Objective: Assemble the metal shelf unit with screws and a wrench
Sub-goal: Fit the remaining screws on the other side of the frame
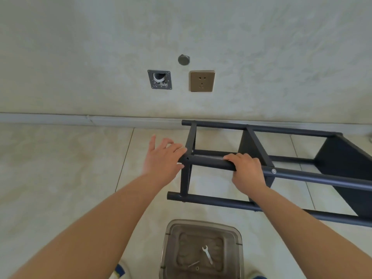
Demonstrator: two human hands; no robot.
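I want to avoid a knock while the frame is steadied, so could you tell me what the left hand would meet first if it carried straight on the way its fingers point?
Probably the shelf frame: the left hand already touches its near post end, fingers aimed up-right at the end crossbar. Depth is uncertain.

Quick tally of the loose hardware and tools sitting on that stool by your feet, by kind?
Wrench: 1
Long screw or bolt: 1
Small nut or washer: 1
Total: 3, all on the stool.

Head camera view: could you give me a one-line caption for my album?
Right hand grips a tube of the black shelf frame lying on its side, left hand at its end, wrench waiting in the tray.
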